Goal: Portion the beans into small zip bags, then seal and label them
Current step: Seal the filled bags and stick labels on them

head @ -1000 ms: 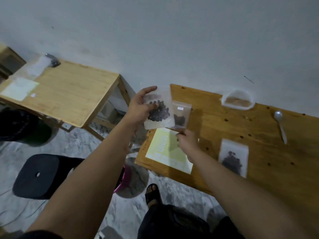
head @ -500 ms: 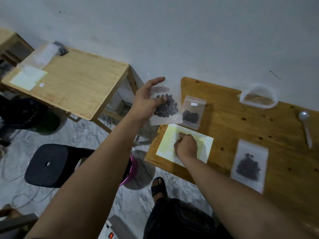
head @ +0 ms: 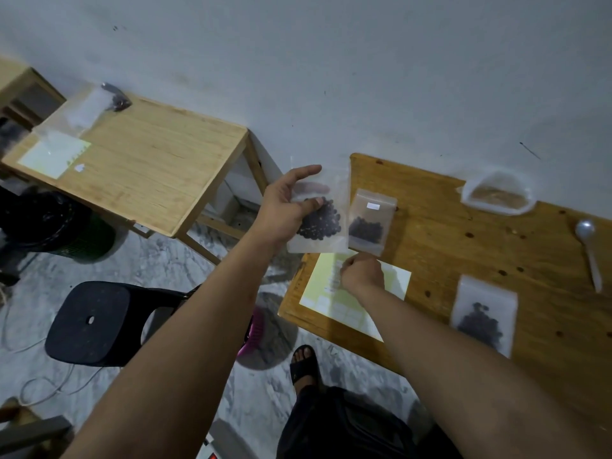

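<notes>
Head view: the left hand (head: 284,207) pinches the bean bag (head: 331,223) upright, thumb across its front, just beyond the label sheet (head: 331,299). On that sheet, directly under the bag, the right hand (head: 362,273) rests curled; whether it pinches a label cannot be told.

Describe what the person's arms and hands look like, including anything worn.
The left forearm and right forearm are bare to the frame edge, no sleeves in view. The left hand and right hand are ungloved; no watch, ring or bracelet is visible.
</notes>
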